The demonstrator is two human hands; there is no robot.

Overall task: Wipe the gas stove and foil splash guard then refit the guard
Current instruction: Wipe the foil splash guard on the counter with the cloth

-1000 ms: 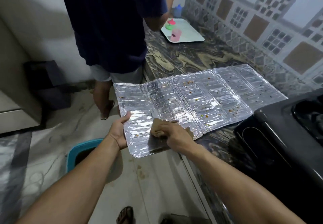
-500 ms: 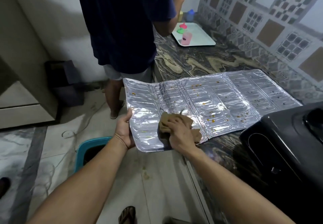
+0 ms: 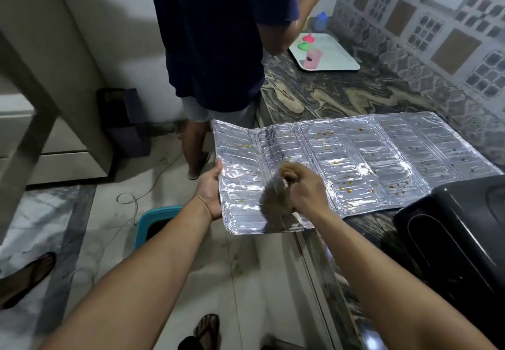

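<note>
The silver foil splash guard (image 3: 369,158) lies unfolded across the marble counter, its left end hanging past the counter's edge over the floor. Orange-brown food spots dot its middle and right panels. My left hand (image 3: 210,191) grips the guard's overhanging left edge, thumb on top. My right hand (image 3: 300,188) holds a crumpled brown cloth (image 3: 276,199) and presses it on the guard's near left panel; the cloth is blurred. The black gas stove (image 3: 459,243) stands at the right, overlapping the guard's near right corner.
A person in a dark blue shirt (image 3: 218,35) stands at the counter just beyond the guard. A white tray (image 3: 336,57) with pink and green items sits farther back. A teal bucket (image 3: 155,221) stands on the floor under my left arm. A patterned tiled wall (image 3: 437,35) backs the counter.
My right hand has moved with the cloth over the guard's left panel, and the cloth now blurs. My left hand keeps its grip on the edge. The view has shifted up and left.
</note>
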